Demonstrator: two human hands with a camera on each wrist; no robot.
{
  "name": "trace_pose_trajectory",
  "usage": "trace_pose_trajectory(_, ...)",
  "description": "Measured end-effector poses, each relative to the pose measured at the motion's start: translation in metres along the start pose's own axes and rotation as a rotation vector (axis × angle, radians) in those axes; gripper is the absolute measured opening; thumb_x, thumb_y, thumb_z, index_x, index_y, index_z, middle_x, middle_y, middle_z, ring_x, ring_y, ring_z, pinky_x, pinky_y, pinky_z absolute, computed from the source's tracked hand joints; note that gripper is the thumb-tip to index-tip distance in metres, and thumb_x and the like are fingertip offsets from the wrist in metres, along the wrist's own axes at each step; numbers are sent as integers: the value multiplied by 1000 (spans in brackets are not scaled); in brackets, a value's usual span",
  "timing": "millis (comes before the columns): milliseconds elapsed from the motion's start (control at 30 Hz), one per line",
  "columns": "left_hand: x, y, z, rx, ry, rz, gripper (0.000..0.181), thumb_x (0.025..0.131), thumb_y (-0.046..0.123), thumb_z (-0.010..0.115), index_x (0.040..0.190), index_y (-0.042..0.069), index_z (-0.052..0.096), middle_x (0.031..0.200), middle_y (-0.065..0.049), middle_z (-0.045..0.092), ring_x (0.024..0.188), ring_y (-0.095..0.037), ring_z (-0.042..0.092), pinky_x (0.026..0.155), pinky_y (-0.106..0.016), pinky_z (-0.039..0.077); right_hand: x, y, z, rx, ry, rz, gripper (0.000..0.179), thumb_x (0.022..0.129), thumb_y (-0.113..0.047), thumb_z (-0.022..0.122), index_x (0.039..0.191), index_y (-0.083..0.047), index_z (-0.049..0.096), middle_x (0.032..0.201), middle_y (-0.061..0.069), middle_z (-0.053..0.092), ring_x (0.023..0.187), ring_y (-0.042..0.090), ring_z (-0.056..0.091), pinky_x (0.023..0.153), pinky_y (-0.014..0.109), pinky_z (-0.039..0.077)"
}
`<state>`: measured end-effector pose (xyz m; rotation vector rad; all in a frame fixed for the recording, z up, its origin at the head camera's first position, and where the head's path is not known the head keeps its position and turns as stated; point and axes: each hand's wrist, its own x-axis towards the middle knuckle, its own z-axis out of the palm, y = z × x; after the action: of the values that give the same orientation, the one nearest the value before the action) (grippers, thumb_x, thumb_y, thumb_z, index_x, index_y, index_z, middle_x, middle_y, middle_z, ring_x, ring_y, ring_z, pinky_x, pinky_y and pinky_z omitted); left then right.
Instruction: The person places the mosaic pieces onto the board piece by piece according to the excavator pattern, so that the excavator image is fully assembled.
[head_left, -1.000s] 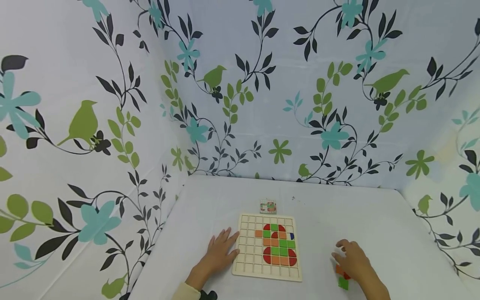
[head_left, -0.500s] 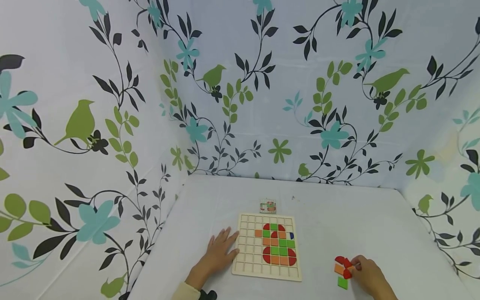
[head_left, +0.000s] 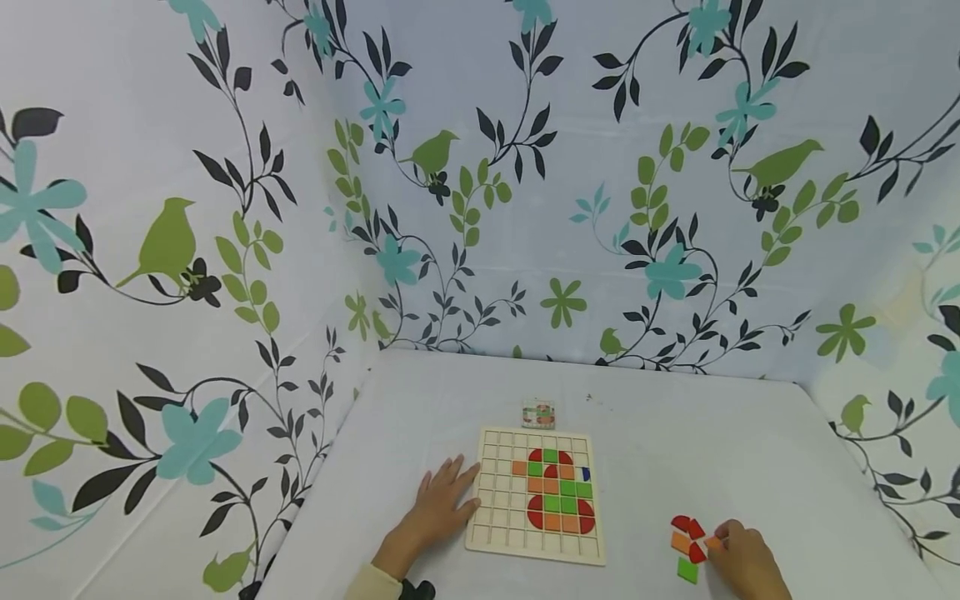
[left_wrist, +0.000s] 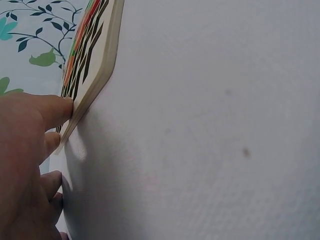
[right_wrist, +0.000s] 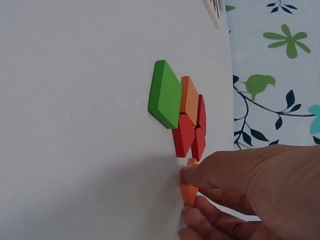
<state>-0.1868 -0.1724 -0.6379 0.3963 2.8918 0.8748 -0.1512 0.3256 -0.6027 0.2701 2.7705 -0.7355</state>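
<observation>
My left hand (head_left: 441, 504) lies with straight fingers against the left edge of a pale wooden grid board (head_left: 495, 521); in the left wrist view a fingertip (left_wrist: 65, 110) touches the board's edge. Red, green and orange tiles and one blue-and-white tile (head_left: 587, 474) fill part of its right half. Off to the right on the table, my right hand (head_left: 744, 562) pinches an orange tile (right_wrist: 189, 194) between thumb and fingers, low over the cloth. Close to it lie a green tile (right_wrist: 166, 95), a second orange tile (right_wrist: 189, 102) and three red rounded tiles (right_wrist: 184, 136).
A small picture card (head_left: 538, 414) with coloured shapes sits just beyond the board's far edge. White cloth (head_left: 630, 467) covers the table. Curtains (head_left: 450, 208) patterned with leaves, birds and flowers rise behind it and at both sides.
My right hand has drawn back from over the loose tiles to their right side, uncovering the red and orange ones, and now pinches an orange tile slightly apart from them. The left hand stays put.
</observation>
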Motion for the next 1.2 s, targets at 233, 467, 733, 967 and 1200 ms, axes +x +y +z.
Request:
trace_pose_trajectory(233,4,-8,9,20,21,-11,62,104,41,62,160,19,46,172,-16,32,160,-42,25,124,-74,13,7,3,5,21,120,-86,29,95,0,65,120,14,59,112,35,58,109,50,56,99,71,47)
trace_pose_trajectory(467,4,-7,9,18,25,-14,62,103,40,63,160,19,47,172,-16,32,160,-43,24,124,-74,12,26,3,5,60,161,-95,28,102,-3,60,127,10,57,116,33,57,117,53,50,96,67,46)
trace_pose_trajectory(733,2,-5,7,17,26,-9,63,103,38,63,160,17,47,171,-18,33,159,-44,25,124,-75,12,58,-13,5,99,174,-189,29,101,-2,57,127,11,55,116,34,56,112,51,56,89,62,52)
trace_pose_trajectory(967,3,-6,6,6,20,-11,62,103,38,64,160,17,47,171,-18,33,159,-44,25,124,-75,12,72,-46,11,137,191,-329,26,94,6,58,117,17,59,105,30,60,91,34,59,77,45,55)
trace_pose_trajectory(1200,1,-6,6,-6,23,-11,63,103,38,64,160,18,47,171,-17,33,159,-44,25,124,-75,11,78,-73,32,127,187,-406,19,94,6,61,112,11,62,104,21,60,92,28,57,80,43,51)
